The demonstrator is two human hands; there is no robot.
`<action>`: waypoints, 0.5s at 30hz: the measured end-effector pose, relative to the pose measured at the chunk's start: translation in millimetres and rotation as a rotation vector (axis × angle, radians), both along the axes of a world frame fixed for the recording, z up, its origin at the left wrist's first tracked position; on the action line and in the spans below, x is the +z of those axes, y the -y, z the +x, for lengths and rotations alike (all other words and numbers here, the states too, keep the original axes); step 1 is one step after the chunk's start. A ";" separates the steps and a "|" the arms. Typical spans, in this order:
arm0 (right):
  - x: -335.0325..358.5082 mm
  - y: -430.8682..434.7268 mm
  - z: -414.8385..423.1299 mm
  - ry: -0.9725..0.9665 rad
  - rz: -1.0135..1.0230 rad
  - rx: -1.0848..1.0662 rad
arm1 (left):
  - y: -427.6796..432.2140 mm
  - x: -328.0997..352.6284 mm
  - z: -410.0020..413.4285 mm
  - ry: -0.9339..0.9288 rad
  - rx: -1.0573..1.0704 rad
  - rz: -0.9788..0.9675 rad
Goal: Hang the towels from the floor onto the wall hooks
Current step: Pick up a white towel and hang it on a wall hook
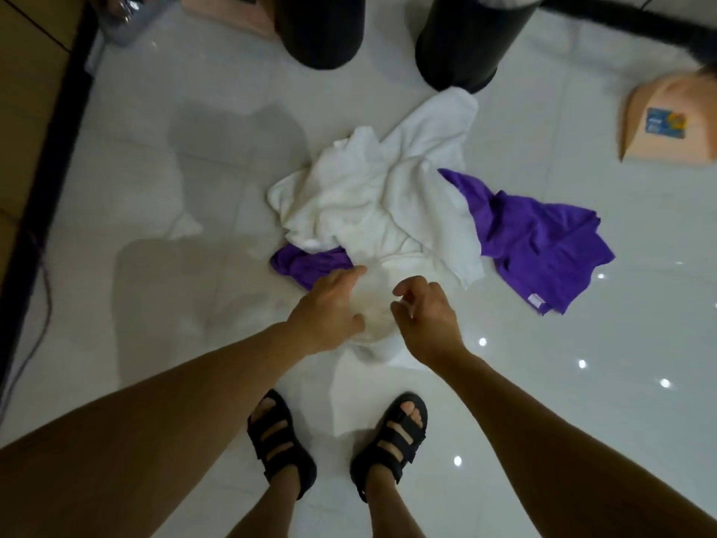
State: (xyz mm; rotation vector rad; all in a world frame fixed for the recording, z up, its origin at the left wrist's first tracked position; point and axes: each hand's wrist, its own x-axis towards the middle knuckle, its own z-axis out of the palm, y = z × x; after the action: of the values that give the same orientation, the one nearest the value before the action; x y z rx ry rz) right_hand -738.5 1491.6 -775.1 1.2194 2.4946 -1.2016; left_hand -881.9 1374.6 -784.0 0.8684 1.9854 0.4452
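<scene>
Grip, left: left hand (329,308) reaches down with fingers spread and loosely curled; it seems to rest on the near edge of the white towel (380,200) without closing on it.
Grip, right: right hand (425,318) has thumb and forefinger drawn close as if pinching; whether any cloth is caught between them cannot be told.
Towel position: white towel lies crumpled on the floor (155,188), straight ahead of the feet, its near flap under and between both hands.
Long axis: heap runs from the near flap away and slightly to the right, ending beside a dark round bin (465,48).
Nearer hand: both are about equally close; the near flap sits between them.
Second towel: purple towel (543,234) lies partly under the white one, most of it showing to the right and a small fold to the left, just beyond the left hand.
Materials: white cloth looks thick, soft, terry-like and deeply creased; purple looks thinner, smoother, with a small label at one corner.
Floor: glossy pale tile with bright reflected spots.
Hooks: none in view.
Step, as judged: taking hold of the white towel's near edge to lift it clear of the purple one.
</scene>
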 end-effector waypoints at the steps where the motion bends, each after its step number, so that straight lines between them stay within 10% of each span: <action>1: 32.1 3.2 -8.0 -0.056 -0.124 -0.015 | -3.4 28.8 -9.8 -0.009 -0.053 0.059; 15: 448.0 21.8 -141.8 -0.615 -0.369 0.071 | 22.6 447.5 -123.3 -0.094 0.013 0.355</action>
State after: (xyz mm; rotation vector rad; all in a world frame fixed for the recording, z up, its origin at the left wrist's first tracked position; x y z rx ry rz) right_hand -880.3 1469.9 -327.0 0.7370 2.4635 -2.1562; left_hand -1005.3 1352.1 -336.4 1.1119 2.0310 0.7941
